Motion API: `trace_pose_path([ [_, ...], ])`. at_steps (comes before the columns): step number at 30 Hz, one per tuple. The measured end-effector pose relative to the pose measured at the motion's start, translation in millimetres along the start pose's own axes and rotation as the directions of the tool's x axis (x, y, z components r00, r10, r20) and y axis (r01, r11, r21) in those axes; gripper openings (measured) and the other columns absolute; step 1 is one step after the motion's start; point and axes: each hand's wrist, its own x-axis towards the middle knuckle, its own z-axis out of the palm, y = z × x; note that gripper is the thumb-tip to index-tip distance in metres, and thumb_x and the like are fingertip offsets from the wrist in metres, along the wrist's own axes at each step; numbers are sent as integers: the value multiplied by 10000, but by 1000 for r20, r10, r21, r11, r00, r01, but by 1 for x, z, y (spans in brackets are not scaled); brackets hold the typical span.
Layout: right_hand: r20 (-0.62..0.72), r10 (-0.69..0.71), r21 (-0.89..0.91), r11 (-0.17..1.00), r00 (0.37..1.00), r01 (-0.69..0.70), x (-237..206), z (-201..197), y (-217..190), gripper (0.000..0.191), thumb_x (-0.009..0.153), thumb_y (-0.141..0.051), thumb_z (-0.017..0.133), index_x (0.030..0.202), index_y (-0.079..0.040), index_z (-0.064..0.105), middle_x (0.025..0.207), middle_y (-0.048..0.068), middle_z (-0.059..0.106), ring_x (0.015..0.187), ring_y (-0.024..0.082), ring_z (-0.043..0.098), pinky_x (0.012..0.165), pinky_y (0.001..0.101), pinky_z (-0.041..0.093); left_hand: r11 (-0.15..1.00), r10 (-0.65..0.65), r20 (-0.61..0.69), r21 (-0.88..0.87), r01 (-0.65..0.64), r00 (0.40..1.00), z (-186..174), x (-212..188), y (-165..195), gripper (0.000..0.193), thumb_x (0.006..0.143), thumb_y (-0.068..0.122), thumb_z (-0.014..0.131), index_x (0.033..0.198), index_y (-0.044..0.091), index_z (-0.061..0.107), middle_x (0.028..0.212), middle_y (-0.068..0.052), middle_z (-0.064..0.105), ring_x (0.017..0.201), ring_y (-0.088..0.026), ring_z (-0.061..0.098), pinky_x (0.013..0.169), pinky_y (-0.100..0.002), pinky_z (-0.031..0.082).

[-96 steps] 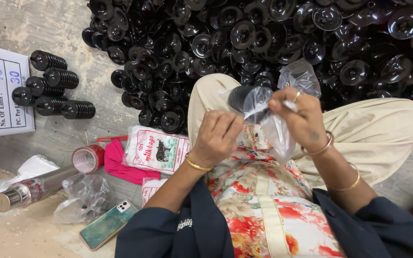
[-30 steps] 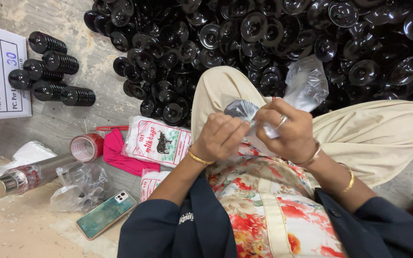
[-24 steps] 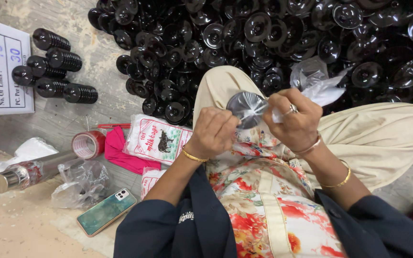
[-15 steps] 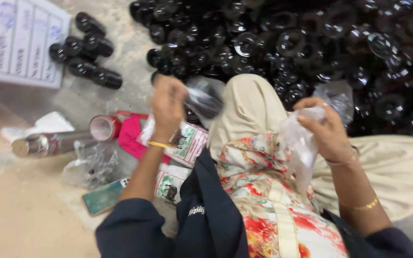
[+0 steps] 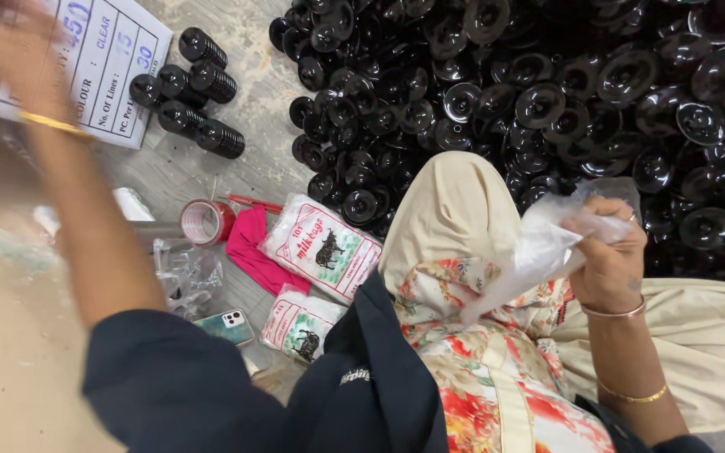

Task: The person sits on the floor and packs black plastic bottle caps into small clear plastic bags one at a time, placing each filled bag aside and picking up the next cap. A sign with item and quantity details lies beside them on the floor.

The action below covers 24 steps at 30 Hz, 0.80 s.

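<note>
**Right hand clutched a clear bag beside the black heap**

The right hand (image 5: 610, 256) was closed around a crumpled clear plastic bag (image 5: 539, 252), fingers curled over its upper end, thumb side toward the person's body. The bag hung down from that grip across the lap, over the floral red-and-white cloth (image 5: 480, 377) and just beside the raised knee in beige trousers (image 5: 455, 210). Two thin gold bangles sat on the right wrist and forearm.

The landmark was the big heap of glossy black round plastic lids (image 5: 547, 92). The right hand and bag lay at the heap's near edge, the knuckles almost against the nearest lids. The left hand (image 5: 10, 42) was well apart from the heap, raised at the far upper left and badly blurred (whether it was open or held anything could not be told); a gold bangle showed at its wrist.

Left of the heap stood a small cluster of stacked black ribbed caps (image 5: 190, 96), and beyond those a white printed paper sheet (image 5: 106, 63). Below the heap's left end lay a white printed plastic pouch (image 5: 320, 247) on a pink cloth (image 5: 249, 252), next to a red-cored roll of tape (image 5: 205, 222). A smartphone (image 5: 224, 325) lay further down.
</note>
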Motion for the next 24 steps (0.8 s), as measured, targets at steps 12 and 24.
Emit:
trace_pose_path([
  [12,-72,-110,-181,979,991,95,-6,10,-26,162,937,120,679,1028,-7,634,1015,110,688,875,145,657,802,266,541,748,-628,471,584,314,620,105,-197,23,777,779,298,879,1426,163,471,1408,-237,379,1207,-556,462,1012,-577,432],
  [24,-69,-104,-243,966,992,85,4,23,-7,190,940,107,683,1062,-21,615,1048,107,675,927,142,641,875,277,534,822,-569,277,184,539,774,122,-241,30,793,680,116,941,1321,97,474,1309,-226,416,1174,-466,536,1017,-503,463],
])
